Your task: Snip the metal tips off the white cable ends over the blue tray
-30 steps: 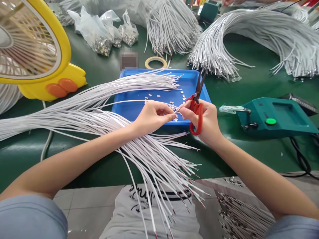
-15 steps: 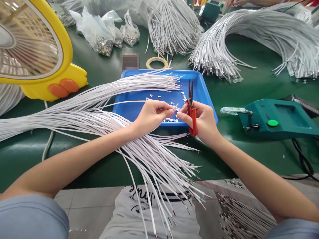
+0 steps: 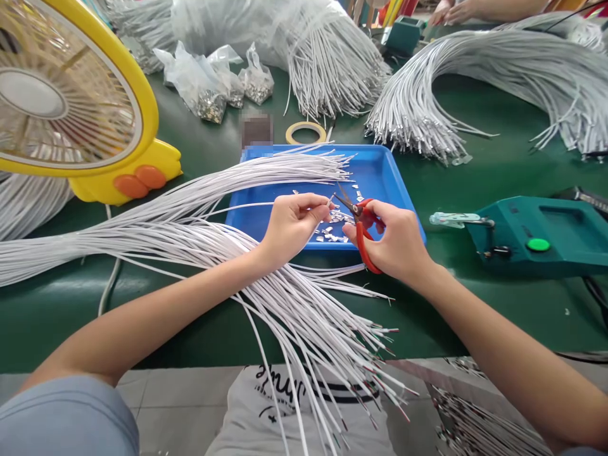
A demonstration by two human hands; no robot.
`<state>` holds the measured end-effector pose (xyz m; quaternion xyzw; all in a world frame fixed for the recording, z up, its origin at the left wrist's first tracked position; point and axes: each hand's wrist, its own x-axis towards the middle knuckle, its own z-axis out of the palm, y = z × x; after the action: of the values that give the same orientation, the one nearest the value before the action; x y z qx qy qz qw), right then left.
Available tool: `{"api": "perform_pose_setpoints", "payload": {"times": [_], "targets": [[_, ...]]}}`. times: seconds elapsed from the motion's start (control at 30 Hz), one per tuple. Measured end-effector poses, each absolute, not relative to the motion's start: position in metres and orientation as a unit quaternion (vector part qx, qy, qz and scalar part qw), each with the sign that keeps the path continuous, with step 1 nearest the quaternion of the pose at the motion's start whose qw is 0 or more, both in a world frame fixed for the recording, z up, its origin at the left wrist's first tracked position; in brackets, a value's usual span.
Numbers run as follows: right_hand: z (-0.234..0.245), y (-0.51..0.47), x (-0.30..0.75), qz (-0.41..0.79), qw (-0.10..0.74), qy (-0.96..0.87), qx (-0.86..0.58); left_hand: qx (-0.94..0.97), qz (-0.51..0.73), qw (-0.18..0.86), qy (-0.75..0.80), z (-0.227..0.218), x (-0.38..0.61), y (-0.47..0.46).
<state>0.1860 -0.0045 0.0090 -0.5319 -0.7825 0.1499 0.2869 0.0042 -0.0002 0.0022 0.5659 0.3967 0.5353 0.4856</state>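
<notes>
Over the blue tray (image 3: pixel 394 190), my left hand (image 3: pixel 295 227) pinches the end of a white cable (image 3: pixel 251 205) between thumb and fingertips. My right hand (image 3: pixel 394 239) has its fingers in the handles of red-handled scissors (image 3: pixel 365 244), blades parted and pointing left at the cable's tip. Whether the blades touch it, I cannot tell. Small white scraps (image 3: pixel 332 237) lie in the tray below my hands. One bundle of white cables (image 3: pixel 294 166) rests its ends across the tray. Another cable bundle (image 3: pixel 304 304) passes under my left forearm and hangs over the table's front edge.
A yellow fan (image 3: pixel 147 158) stands at the left. Bags of metal parts (image 3: pixel 211 104) and a tape roll (image 3: pixel 306 133) lie behind the tray. Rightward sits a green machine (image 3: pixel 536 234); thick cable bundles (image 3: pixel 427 114) lie behind. Another person's hands (image 3: pixel 456 11) show at the back.
The scissors have turned from upright and idle in my right hand to pointing left with parted blades near the cable end. My left hand keeps its pinch. The whole view has shifted slightly.
</notes>
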Motion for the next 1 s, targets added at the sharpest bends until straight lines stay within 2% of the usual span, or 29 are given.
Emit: {"api": "perform_pose_setpoints", "payload": {"times": [0.43, 0.53, 0.63, 0.77, 1.0], "targets": [[0.0052, -0.0042, 0.1854, 0.165, 0.285, -0.799, -0.503, 0.585, 0.498, 0.51, 0.387, 0.0064, 0.003, -0.0031], [0.007, -0.0055, 0.1844, 0.189, 0.337, -0.778, -0.496, 0.576, 0.496, 0.52, 0.389, 0.007, 0.0034, -0.0035], [0.0097, -0.0072, 0.184, 0.251, 0.421, -0.719, -0.493, 0.591, 0.489, 0.511, 0.388, 0.0075, 0.003, -0.0047], [0.0133, -0.0094, 0.1837, 0.33, 0.491, -0.67, -0.449, 0.638, 0.452, 0.511, 0.358, 0.0085, 0.0035, -0.0072], [0.0128, -0.012, 0.1837, 0.356, 0.526, -0.684, -0.359, 0.689, 0.407, 0.507, 0.318, 0.0096, 0.0056, -0.0091]]}}
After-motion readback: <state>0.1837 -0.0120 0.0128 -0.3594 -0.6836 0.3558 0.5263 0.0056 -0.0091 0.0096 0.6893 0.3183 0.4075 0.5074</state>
